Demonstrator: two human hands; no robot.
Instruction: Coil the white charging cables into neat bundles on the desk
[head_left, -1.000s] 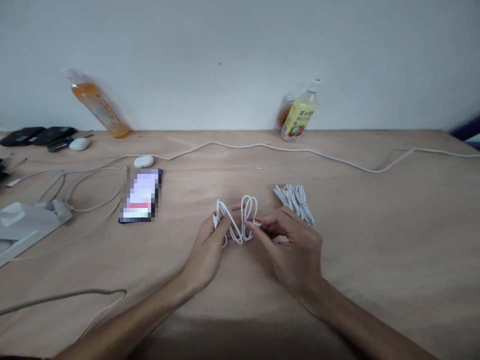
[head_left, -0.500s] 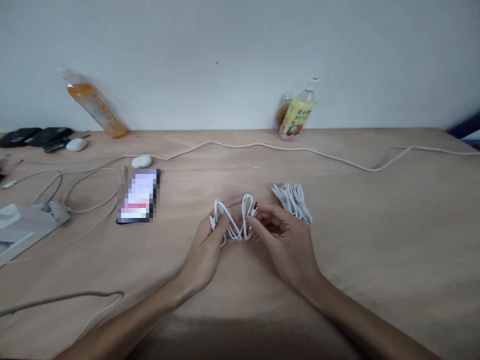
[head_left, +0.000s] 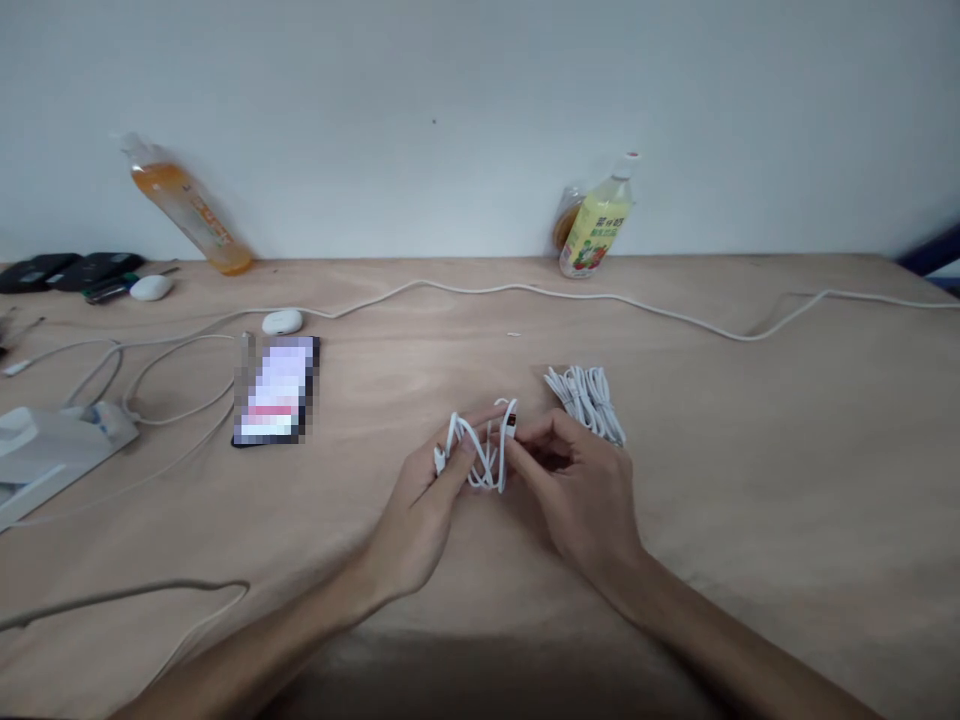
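Observation:
A short white USB cable (head_left: 484,452) is gathered into loops between both my hands, low over the wooden table (head_left: 750,480). My left hand (head_left: 424,505) pinches the loops, with one white plug poking out by its fingertips. My right hand (head_left: 581,490) is closed on the other end, where a plug with a red insert shows at the thumb. Just beyond my right hand a second white cable bundle (head_left: 586,398) lies coiled on the table.
A phone (head_left: 275,390) lies face up to the left, with a white earbud case (head_left: 282,321) behind it. A long white cord (head_left: 675,318) crosses the table. Two drink bottles (head_left: 596,220) (head_left: 184,205) lean on the back wall. A white charger (head_left: 52,445) and cables sit far left.
My hands have drawn closer together, and the cable loops have been squeezed into a tighter, narrower bunch. The bundle sits slightly further right and lower than before.

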